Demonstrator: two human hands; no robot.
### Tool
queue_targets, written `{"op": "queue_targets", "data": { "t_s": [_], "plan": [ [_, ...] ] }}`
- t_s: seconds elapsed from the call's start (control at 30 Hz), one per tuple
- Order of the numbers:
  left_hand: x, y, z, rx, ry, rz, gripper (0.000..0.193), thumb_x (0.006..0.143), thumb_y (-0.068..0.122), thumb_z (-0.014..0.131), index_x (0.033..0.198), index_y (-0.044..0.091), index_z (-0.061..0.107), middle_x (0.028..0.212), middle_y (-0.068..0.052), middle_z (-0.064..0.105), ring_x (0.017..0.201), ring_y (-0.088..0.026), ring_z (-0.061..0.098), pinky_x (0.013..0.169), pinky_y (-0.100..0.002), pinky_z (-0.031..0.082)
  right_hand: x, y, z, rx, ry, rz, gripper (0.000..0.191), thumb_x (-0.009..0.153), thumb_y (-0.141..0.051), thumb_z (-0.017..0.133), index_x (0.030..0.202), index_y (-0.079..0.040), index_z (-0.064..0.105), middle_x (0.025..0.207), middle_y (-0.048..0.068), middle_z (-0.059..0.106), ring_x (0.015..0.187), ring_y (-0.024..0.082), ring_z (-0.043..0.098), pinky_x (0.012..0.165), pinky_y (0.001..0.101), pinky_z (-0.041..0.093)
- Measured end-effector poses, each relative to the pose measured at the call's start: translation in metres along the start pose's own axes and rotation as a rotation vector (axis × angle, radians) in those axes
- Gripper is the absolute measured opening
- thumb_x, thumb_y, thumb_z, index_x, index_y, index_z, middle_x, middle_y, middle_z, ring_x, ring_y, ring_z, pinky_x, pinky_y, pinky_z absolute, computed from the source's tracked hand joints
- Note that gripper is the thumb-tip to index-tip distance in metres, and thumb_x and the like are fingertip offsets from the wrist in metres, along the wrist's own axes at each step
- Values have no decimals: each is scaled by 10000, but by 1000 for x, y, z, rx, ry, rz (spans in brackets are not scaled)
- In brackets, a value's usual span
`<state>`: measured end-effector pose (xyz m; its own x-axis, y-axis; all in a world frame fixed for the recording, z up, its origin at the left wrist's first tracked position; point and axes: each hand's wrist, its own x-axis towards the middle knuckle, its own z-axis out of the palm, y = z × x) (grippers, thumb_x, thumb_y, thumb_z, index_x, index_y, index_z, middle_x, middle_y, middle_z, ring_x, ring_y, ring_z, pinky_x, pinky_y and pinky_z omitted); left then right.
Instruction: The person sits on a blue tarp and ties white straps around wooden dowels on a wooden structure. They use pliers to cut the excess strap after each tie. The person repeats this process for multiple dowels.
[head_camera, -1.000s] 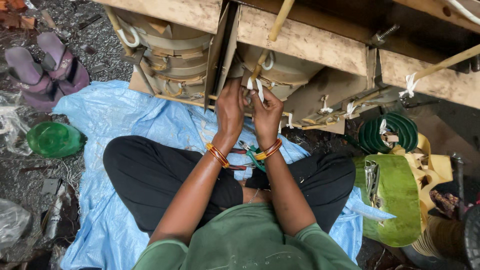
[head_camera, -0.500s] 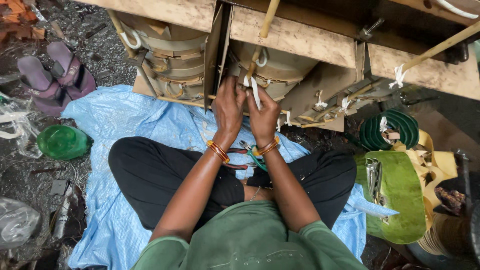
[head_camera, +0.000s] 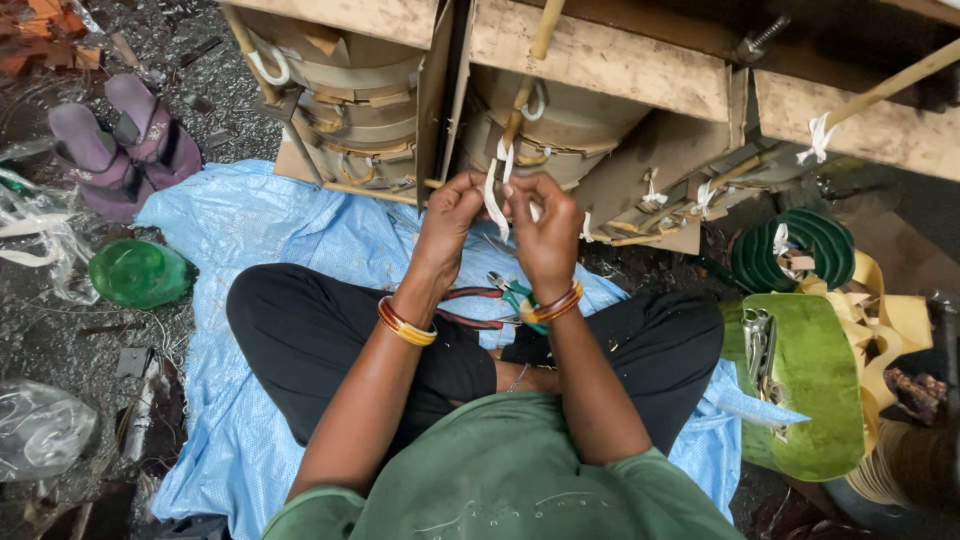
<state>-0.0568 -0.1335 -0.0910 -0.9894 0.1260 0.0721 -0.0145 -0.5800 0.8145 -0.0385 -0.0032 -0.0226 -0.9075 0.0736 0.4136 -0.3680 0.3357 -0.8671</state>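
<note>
The person sits cross-legged on a blue sheet (head_camera: 250, 230). Pliers (head_camera: 490, 300) lie on it by the knees. Higher up, the left hand (head_camera: 448, 215) and right hand (head_camera: 545, 225) both pinch a white strip (head_camera: 494, 195), fingers closed. It hangs straight down from a wooden stick (head_camera: 530, 75) before the big coils (head_camera: 360, 95).

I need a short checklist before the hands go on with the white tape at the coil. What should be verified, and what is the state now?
1. Both hands on the white tape: ok, left hand and right hand pinch it.
2. Tape leads up to the wooden rod: ok.
3. Knot tight: cannot tell, fingers hide it.
4. Pliers near: ok, on the lap below the wrists.
5. Bangles away from the tape: ok.
</note>
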Motion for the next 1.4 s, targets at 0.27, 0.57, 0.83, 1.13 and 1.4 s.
{"op": "queue_targets", "data": {
  "t_s": [0.27, 0.57, 0.83, 1.13, 1.4],
  "plan": [
    [8, -10, 5, -158, -27, -69, 176, 988, 93, 566, 1023, -8, 705, 955, -88, 760, 856, -132, 710, 824, -274, 563, -21, 9, -3, -252, 33, -233, 161, 903, 17, 737, 1061, -10, 723, 991, 101, 762, 908, 218, 750, 800, 348, 574],
    [6, 1, 9, -196, 83, -84, 225, 974, 107, 537, 984, -18, 724, 844, -38, 728, 732, -68, 660, 685, -198, 526, -28, 10, -6, -408, -34, -637, 239, 901, 56, 699, 1120, -38, 716, 1041, 115, 711, 940, 274, 699, 819, 363, 550],
    [-1, 8, 9, -311, 40, -183, 169, 1019, 200, 668, 1004, 34, 638, 727, 29, 562, 495, -3, 365, 432, -187, 251, -9, 72, 17, 815, 29, 511, 169, 1049, -139, 671, 924, -26, 685, 820, 5, 643, 654, 43, 530, 571, 199, 404],
    [-2, -14, 5, -407, 87, -178, 117, 980, 144, 657, 1000, 31, 635, 681, 27, 521, 463, -15, 331, 417, -190, 235, 18, 35, -14, 1004, -333, 615, 147, 996, -129, 627, 939, -2, 670, 750, -24, 563, 590, 39, 426, 527, 198, 319],
    [-5, -8, 11, 75, 100, 161, 157, 1035, 144, 693, 1046, -12, 700, 813, 17, 649, 687, -33, 516, 595, -240, 379, -3, 9, 11, -349, 42, -276, 68, 964, -18, 717, 1026, 10, 716, 818, 85, 676, 656, 152, 608, 597, 300, 458]
  ]
}}
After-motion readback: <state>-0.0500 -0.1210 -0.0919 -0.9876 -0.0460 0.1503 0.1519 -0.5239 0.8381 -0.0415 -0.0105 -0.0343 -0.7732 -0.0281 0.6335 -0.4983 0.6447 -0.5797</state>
